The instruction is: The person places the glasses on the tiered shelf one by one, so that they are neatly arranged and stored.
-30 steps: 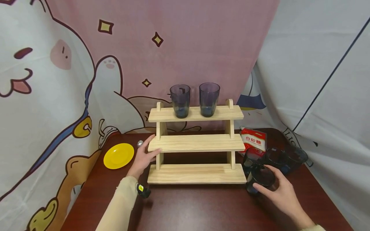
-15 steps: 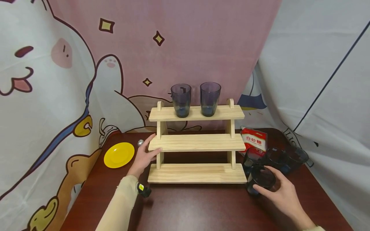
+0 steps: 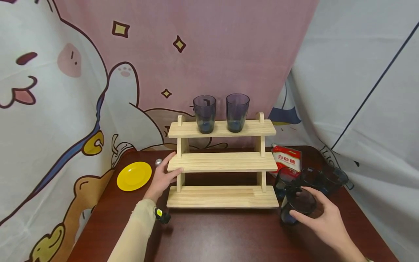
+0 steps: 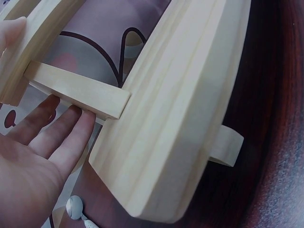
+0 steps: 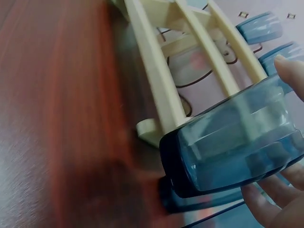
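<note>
A three-tier wooden display shelf (image 3: pixel 222 162) stands mid-table. My left hand (image 3: pixel 162 179) grips its left end at the middle tier; in the left wrist view the fingertips (image 4: pixel 85 118) touch the side support (image 4: pixel 76 88). My right hand (image 3: pixel 324 218) holds a dark blue-tinted glass (image 5: pixel 232 142) by its sides, thumb on one side and fingers on the other. The glass is upright beside the shelf's lower right corner. On the top tier stand two more tinted glasses, a left one (image 3: pixel 205 114) and a right one (image 3: pixel 237 112).
Several similar glasses (image 3: pixel 334 178) crowd the table's right side, behind the held one. Behind them lies a red and white bag (image 3: pixel 288 159). A yellow plate (image 3: pixel 134 176) and a spoon (image 4: pixel 75 207) lie left of the shelf. Printed cloth (image 3: pixel 235 47) hangs behind the table (image 3: pixel 216 236).
My right hand has shifted slightly right and nearer, carrying the glass with it. The left hand stays on the shelf, which has not moved.
</note>
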Tool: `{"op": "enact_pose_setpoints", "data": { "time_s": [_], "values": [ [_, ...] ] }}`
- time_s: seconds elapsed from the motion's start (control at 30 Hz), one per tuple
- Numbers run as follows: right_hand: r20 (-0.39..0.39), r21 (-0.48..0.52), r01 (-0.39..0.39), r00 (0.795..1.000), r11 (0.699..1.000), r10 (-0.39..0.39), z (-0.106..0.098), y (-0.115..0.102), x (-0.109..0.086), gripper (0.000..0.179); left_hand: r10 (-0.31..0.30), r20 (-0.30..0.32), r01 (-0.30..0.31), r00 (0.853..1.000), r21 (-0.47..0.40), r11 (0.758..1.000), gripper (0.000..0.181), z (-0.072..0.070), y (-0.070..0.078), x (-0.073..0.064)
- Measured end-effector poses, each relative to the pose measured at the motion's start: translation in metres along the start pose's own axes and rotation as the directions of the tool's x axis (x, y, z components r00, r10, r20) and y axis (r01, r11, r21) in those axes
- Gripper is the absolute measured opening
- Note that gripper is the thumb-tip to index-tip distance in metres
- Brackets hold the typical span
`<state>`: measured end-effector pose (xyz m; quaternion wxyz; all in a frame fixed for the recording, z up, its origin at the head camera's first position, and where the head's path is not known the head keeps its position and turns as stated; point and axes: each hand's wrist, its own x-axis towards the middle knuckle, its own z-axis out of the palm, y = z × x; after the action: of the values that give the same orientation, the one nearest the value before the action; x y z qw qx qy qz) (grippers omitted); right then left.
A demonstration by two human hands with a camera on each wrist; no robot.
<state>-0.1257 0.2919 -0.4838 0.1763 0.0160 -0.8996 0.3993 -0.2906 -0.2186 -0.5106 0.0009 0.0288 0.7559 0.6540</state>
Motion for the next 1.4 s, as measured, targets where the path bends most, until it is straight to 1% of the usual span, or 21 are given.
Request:
{"op": "enact_pose_setpoints", "data": {
  "time_s": [0.2, 0.37, 0.67, 0.9, 0.97, 1.07, 1.23, 1.4],
  "values": [
    [-0.006, 0.050, 0.043, 0.999, 0.998, -0.043, -0.010, -0.018, 0.005, 0.080, 0.003, -0.010, -0.003, 1.000, 0.015, 1.000, 0.085, 0.000, 0.000, 0.000],
    [-0.018, 0.095, 0.088, 0.996, 0.992, -0.086, -0.012, -0.032, 0.013, 0.081, -0.001, -0.007, 0.001, 1.000, 0.009, 1.000, 0.084, 0.001, 0.000, -0.001],
    [-0.018, 0.130, 0.085, 0.996, 0.988, -0.083, -0.011, -0.054, 0.031, 0.077, -0.015, 0.001, 0.015, 1.000, 0.002, 1.000, 0.081, 0.000, -0.001, 0.001],
    [0.014, 0.172, 0.085, 0.996, 0.982, -0.089, -0.002, -0.070, 0.045, 0.076, -0.018, 0.001, 0.018, 1.000, 0.003, 1.000, 0.087, 0.000, 0.000, 0.000],
    [0.025, 0.161, 0.089, 0.995, 0.983, -0.095, 0.001, -0.074, 0.050, 0.077, -0.017, 0.006, 0.017, 1.000, 0.005, 1.000, 0.086, 0.000, 0.001, -0.001],
    [0.041, 0.171, 0.108, 0.992, 0.979, -0.116, 0.008, -0.078, 0.057, 0.077, -0.012, 0.006, 0.012, 1.000, 0.002, 1.000, 0.083, -0.001, 0.001, 0.000],
    [0.049, 0.231, 0.137, 0.987, 0.963, -0.152, 0.021, -0.087, 0.072, 0.074, -0.012, 0.003, 0.012, 1.000, 0.005, 1.000, 0.080, -0.001, 0.001, 0.001],
    [0.050, 0.273, 0.146, 0.985, 0.951, -0.166, 0.035, -0.100, 0.089, 0.071, -0.016, 0.005, 0.016, 1.000, 0.004, 1.000, 0.080, -0.001, 0.000, 0.001]
  ]
}}
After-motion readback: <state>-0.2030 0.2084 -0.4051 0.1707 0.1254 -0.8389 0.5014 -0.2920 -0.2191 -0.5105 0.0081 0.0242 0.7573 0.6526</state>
